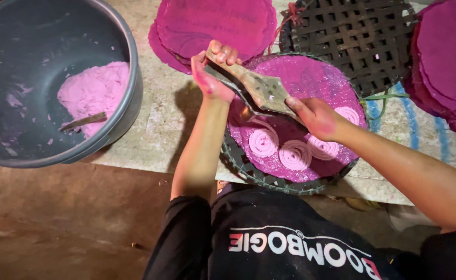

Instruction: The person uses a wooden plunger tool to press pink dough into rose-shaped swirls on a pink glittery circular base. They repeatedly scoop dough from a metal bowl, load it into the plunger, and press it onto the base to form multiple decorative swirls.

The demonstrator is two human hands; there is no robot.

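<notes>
Head view: left hand (212, 72) and right hand (315, 116) both grip wooden press (259, 88), fingers clamped on its two handle ends, held over round tray (248, 171). Tray carries magenta sheet (316, 78) with pink dough coils (295, 154) near front edge. Press looks stiff, fairly heavy; best held by ends. Coils look soft, fragile. Grey basin (129, 93) with pink dough (93, 91) and stick (82, 122) sits left. Magenta sheet stacks (212, 23) behind; empty woven tray (357, 36) beyond.
</notes>
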